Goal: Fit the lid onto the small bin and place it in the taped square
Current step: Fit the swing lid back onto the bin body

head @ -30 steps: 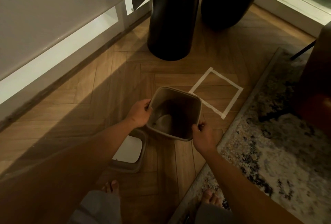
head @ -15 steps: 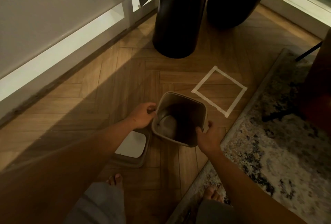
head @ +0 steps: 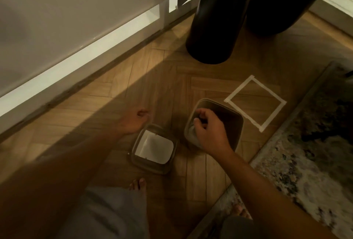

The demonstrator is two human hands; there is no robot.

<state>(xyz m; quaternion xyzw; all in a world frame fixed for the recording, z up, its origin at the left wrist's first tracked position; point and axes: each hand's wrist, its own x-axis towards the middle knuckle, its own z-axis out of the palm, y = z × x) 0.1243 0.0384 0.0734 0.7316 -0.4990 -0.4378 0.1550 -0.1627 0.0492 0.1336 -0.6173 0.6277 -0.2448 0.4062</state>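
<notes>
The small grey-brown bin [head: 232, 117] stands upright on the wooden floor with its top open, just left of the white taped square [head: 255, 102] and outside it. My right hand [head: 210, 133] grips the bin's near left rim, fingers curled over the edge into the opening. The lid [head: 154, 149], a grey frame with a white flap, lies flat on the floor to the left of the bin, a small gap apart. My left hand [head: 136, 122] hovers just above and left of the lid, fingers curled, holding nothing.
Two tall black vases [head: 219, 19] [head: 286, 1] stand beyond the taped square. A patterned rug [head: 309, 152] borders the floor on the right. A wall with a white baseboard [head: 76, 57] runs along the left. My bare feet [head: 137, 183] [head: 239, 210] are near the bottom.
My left hand has let go of the bin and drawn away to the left. My right hand shifted from the near right rim to the left rim. The bin now rests beside the lid.
</notes>
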